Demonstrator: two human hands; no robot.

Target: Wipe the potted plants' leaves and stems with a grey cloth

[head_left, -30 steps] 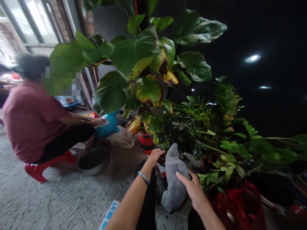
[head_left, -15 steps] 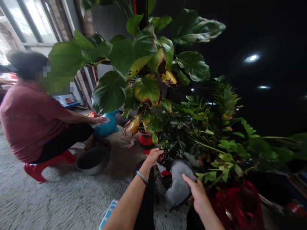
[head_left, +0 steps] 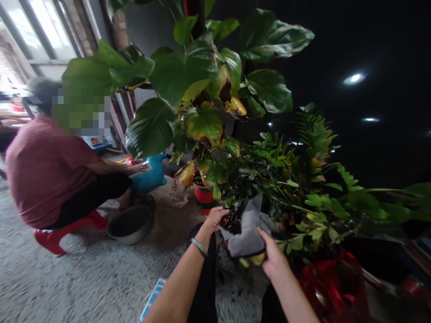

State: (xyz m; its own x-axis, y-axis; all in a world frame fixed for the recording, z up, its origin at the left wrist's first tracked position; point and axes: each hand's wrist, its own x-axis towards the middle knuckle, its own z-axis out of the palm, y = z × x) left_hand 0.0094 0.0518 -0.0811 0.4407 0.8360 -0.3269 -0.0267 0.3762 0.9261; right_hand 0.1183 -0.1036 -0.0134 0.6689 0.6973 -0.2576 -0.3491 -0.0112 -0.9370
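Observation:
A soft grey cloth (head_left: 247,240) with a yellowish underside is gripped in my right hand (head_left: 274,258), thumb on top and the rest bunched forward. It is held low, in front of the dark-leaved potted plant (head_left: 251,175). My left hand (head_left: 216,219), with a pale bangle (head_left: 200,247) on the wrist, is closed in a pinch at the lower left edge of that foliage. What lies between its fingertips is too dark to make out. Just behind my left hand stands a red pot (head_left: 203,193) under a tall plant with large, partly browned leaves (head_left: 205,123).
At left a person (head_left: 50,166) sits on a red stool (head_left: 67,231), a hand on a blue toy-like object (head_left: 155,172). A grey basin (head_left: 129,224) stands on the rough floor. A red bag (head_left: 332,285) lies at lower right, below more leafy stems (head_left: 323,215).
My right hand has turned the grey cloth, so a peak now points up and its yellowish underside shows. My left hand has hardly moved. The seated person leans slightly differently.

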